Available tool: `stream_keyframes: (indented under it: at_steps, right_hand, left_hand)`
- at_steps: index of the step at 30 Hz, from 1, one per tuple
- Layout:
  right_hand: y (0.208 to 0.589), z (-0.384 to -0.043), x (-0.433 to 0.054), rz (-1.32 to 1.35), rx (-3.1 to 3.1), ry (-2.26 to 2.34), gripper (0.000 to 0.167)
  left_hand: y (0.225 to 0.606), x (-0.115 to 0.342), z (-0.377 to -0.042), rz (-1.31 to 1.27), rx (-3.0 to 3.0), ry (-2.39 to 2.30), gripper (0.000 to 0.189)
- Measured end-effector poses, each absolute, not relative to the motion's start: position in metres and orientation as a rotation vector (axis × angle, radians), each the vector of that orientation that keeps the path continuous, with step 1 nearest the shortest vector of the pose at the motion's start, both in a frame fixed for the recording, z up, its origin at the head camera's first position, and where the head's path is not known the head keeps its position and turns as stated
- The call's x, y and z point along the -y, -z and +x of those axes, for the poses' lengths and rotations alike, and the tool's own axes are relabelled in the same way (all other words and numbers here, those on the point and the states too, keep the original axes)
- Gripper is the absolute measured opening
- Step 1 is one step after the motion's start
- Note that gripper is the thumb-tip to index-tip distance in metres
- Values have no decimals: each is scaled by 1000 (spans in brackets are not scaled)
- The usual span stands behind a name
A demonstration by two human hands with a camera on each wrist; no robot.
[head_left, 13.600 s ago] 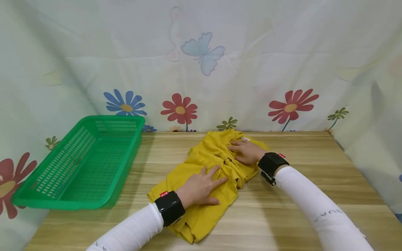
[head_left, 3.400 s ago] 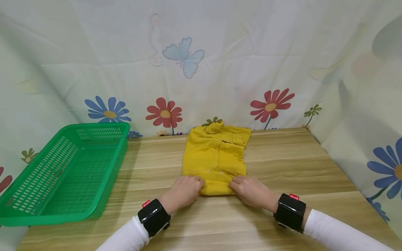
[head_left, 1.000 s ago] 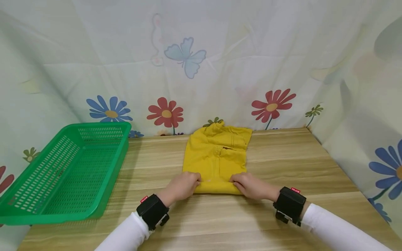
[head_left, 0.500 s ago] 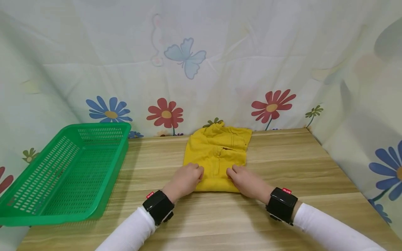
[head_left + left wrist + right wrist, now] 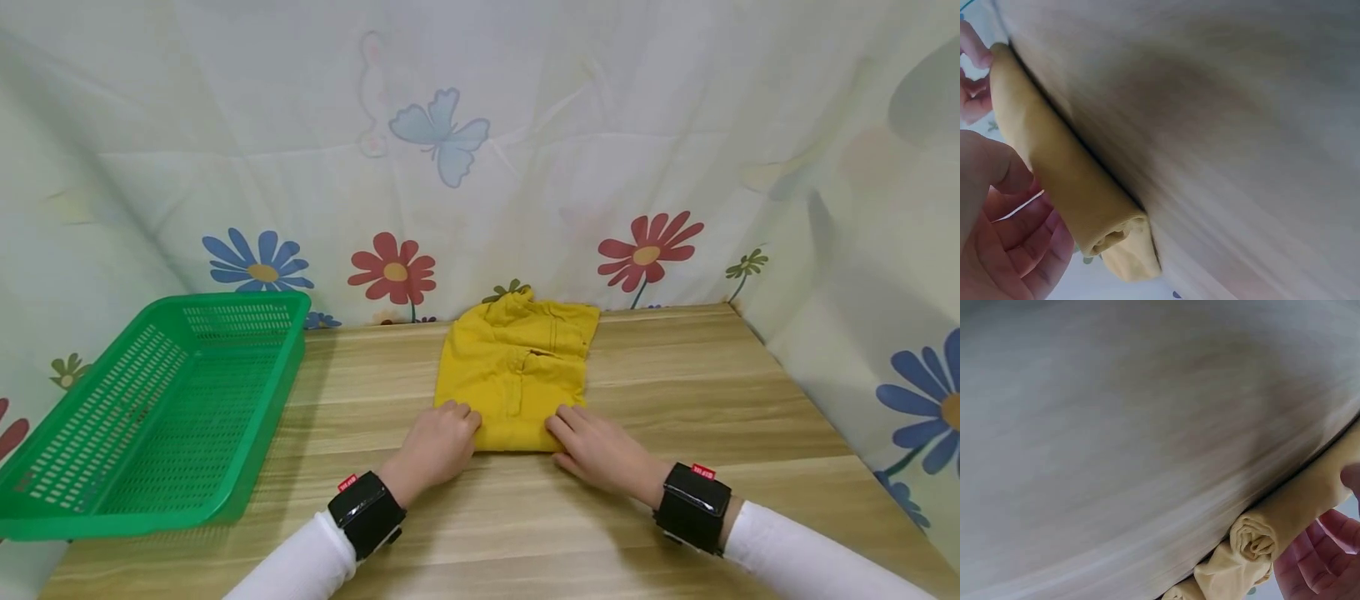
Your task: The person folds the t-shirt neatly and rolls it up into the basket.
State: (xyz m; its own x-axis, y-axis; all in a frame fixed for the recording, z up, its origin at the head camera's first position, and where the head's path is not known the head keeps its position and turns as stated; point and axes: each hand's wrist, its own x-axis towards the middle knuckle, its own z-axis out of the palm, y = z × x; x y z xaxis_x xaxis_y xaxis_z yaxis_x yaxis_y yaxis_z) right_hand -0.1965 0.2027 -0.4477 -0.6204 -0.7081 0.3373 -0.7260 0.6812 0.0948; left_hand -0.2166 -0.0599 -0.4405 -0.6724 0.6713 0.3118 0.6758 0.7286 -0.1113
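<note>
A yellow garment [image 5: 517, 358] lies on the wooden table in the head view, its near end wound into a thick roll [image 5: 513, 436]. My left hand [image 5: 438, 442] holds the roll's left end, and my right hand [image 5: 603, 450] holds its right end. In the left wrist view, the left thumb lies along the roll [image 5: 1066, 156] and the fingers curve behind it. The right wrist view shows the spiral end of the roll [image 5: 1254, 540], with the right thumb on its near side and fingers behind. The garment's far part is flat but wrinkled, with a slit and seam showing.
A green plastic basket [image 5: 288, 375] with perforated walls and nothing in it stands on the left of the table [image 5: 697, 392]. A floral curtain [image 5: 525, 200] hangs at the back and both sides, and the garment's far edge reaches it.
The garment lay crumpled and slanted under spread hands earliest on, then straight with its near end turned up. Since then the roll has thickened and moved slightly away, both hands following.
</note>
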Motion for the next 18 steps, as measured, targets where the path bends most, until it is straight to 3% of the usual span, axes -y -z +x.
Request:
stream_keyframes:
  at_steps: [3, 9, 18]
  right_hand:
    - [448, -197, -205, 1152, 2542, -28, 41]
    - [452, -203, -203, 1150, 2513, 0, 34]
    - [444, -215, -213, 1251, 2684, -444, 14]
  left_hand:
    - [439, 61, -214, -1062, 2618, -3, 14]
    - [440, 61, -214, -1063, 2649, -75, 39]
    - [439, 62, -212, -1076, 2677, 24, 27]
